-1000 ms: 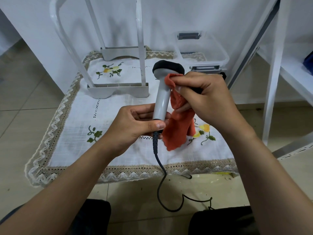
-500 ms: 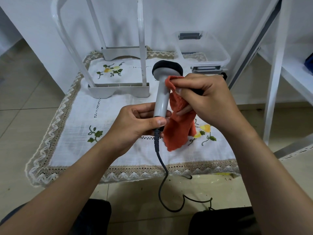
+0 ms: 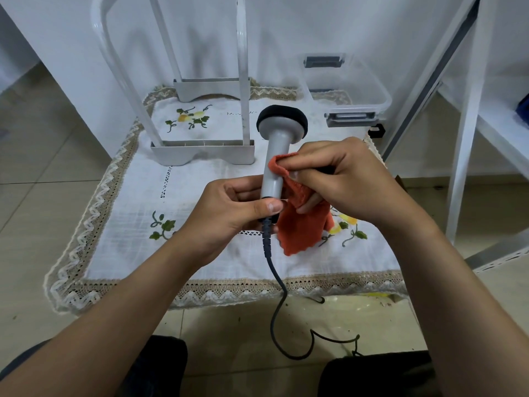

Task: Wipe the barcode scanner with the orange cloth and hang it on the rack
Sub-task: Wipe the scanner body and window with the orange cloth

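Note:
The grey barcode scanner (image 3: 279, 138) with a black-rimmed head stands upright above the table, and its dark cable (image 3: 276, 285) hangs down to the floor. My left hand (image 3: 229, 210) grips the bottom of its handle. My right hand (image 3: 343, 179) pinches the orange cloth (image 3: 300, 230) against the right side of the handle, just under the head. The cloth's loose end dangles below my fingers. The white rack (image 3: 200, 150), with two flat feet and curved uprights, stands on the table behind and to the left of the scanner.
A white embroidered tablecloth (image 3: 128, 224) with a lace border covers the low table. A clear plastic box (image 3: 346, 90) with grey latches sits at the back right. White shelf posts (image 3: 469, 116) rise at the right. Tiled floor surrounds the table.
My right hand and the orange cloth have slid down the handle from just beside the scanner's head towards my left hand. The scanner stays upright in my left hand.

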Motion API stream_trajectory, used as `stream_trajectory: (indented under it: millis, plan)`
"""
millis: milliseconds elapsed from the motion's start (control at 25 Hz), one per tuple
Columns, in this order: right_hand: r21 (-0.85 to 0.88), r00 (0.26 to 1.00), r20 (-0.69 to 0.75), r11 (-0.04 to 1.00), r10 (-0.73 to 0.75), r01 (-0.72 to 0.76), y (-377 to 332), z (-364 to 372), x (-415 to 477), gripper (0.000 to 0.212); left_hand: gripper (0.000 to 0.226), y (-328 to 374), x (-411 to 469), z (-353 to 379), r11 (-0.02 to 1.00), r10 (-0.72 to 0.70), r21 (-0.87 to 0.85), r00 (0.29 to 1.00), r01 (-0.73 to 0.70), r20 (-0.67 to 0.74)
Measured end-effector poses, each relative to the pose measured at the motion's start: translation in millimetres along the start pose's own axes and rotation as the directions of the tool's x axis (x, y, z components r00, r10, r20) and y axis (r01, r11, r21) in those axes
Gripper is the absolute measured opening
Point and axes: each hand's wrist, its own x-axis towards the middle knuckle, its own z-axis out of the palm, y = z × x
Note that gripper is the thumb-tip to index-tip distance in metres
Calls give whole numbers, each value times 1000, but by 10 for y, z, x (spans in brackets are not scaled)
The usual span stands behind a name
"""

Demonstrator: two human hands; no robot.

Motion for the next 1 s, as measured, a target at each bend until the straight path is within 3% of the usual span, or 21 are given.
stream_trajectory:
  millis: [120,320,480,640,840,1000]
  plan:
    - [41,992,-129,999,-1,6,28,12,32,25,36,-2,0,15,1000,-3,-5,1000,3,11]
    - [55,999,-9,998,35,-35,23,0,-1,27,38,-14,-3,33,1000,-15,-25,1000,15,-1]
    - [79,988,-151,997,20,-8,56,17,37,23,37,1,-10,44,1000,-16,-15,1000,16,11]
    - [58,1000,-8,998,21,-20,58,25,10,23,35,-2,-17,15,999,-14,-32,1000,14,-3]
    - [88,989,-148,996,6,7,89,48,52,26,37,-2,-12,20,1000,-21,-12,1000,21,3]
    - [67,1000,-22,998,3,-1,75,43,11,26,34,5,-17,10,999,-19,-31,1000,19,-11]
